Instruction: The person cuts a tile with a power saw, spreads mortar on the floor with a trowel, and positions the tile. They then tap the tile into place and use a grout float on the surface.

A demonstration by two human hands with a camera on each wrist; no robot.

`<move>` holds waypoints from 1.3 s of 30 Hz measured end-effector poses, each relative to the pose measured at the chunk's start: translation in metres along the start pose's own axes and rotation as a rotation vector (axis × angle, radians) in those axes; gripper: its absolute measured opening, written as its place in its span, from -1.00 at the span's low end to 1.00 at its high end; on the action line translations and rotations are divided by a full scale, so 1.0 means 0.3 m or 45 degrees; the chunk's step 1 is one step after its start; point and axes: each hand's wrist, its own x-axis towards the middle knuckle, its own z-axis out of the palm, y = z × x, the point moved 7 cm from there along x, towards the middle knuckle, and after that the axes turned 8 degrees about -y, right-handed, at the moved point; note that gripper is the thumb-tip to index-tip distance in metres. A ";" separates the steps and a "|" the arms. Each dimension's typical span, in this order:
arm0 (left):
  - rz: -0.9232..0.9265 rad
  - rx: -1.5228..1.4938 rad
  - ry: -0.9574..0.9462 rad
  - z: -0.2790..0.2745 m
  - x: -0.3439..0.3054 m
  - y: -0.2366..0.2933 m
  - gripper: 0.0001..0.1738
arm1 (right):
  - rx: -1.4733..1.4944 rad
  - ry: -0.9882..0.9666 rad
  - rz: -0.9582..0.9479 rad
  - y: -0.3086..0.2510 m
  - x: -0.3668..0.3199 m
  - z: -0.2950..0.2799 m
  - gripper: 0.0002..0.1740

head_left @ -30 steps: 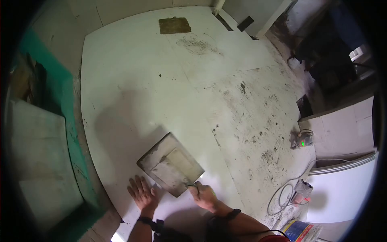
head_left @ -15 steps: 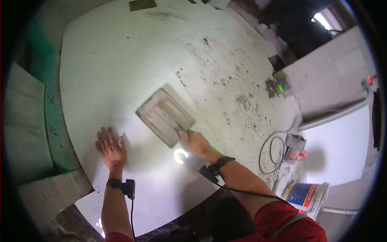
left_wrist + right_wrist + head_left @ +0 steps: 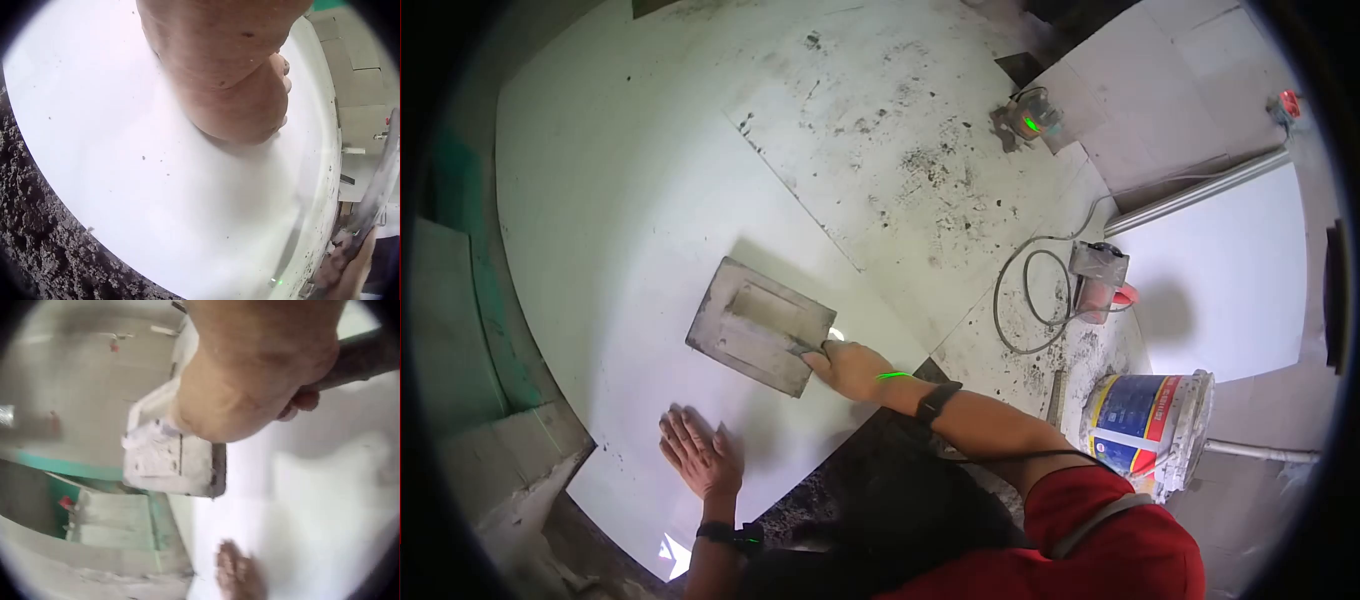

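In the head view my right hand [image 3: 850, 369] grips the handle of a grey rectangular float [image 3: 760, 325], held over the large white tile [image 3: 620, 300]; a shadow lies beside it. The right wrist view shows the same float [image 3: 169, 464] tilted, with the right hand [image 3: 250, 381] curled at its handle. My left hand [image 3: 702, 455] rests flat on the tile, fingers spread a little, below and left of the float. In the left wrist view the left hand [image 3: 231, 87] lies on the white surface [image 3: 112, 125], its fingers mostly hidden.
A dirty, speckled tile [image 3: 940, 180] adjoins at the right. Beyond stand a device with a green light [image 3: 1028, 122], a grey box-shaped tool [image 3: 1100, 265] with a looped cable [image 3: 1000, 290], and a blue and red labelled bucket [image 3: 1140, 420]. Dark rough ground [image 3: 56, 244] borders the tile.
The head view has swung right and down toward the bucket. The float, still in my right hand, has turned and come closer to my left hand, which stays flat on the tile.
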 end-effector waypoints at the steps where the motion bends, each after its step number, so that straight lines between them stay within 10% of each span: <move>1: -0.015 0.006 -0.018 0.009 -0.004 -0.009 -0.24 | 0.035 -0.079 0.101 0.006 -0.003 0.005 -0.41; 7: 0.029 0.042 0.067 0.033 -0.006 -0.019 -0.24 | 0.008 0.105 -0.330 -0.047 -0.110 0.013 -0.41; 13: -0.014 0.025 -0.025 0.026 -0.015 -0.020 -0.26 | 0.019 -0.043 0.040 0.031 -0.041 0.076 -0.47; 19: 0.021 0.061 0.049 0.063 -0.006 -0.022 -0.26 | 0.090 0.123 -0.246 -0.006 -0.207 0.020 -0.44; 22: 0.026 0.063 0.050 0.025 -0.005 -0.021 -0.28 | -0.027 0.052 0.122 0.186 -0.148 0.093 -0.50; 39: -0.036 -0.087 -0.066 0.029 -0.014 -0.047 -0.29 | 0.065 -0.026 0.038 0.106 -0.198 0.071 -0.45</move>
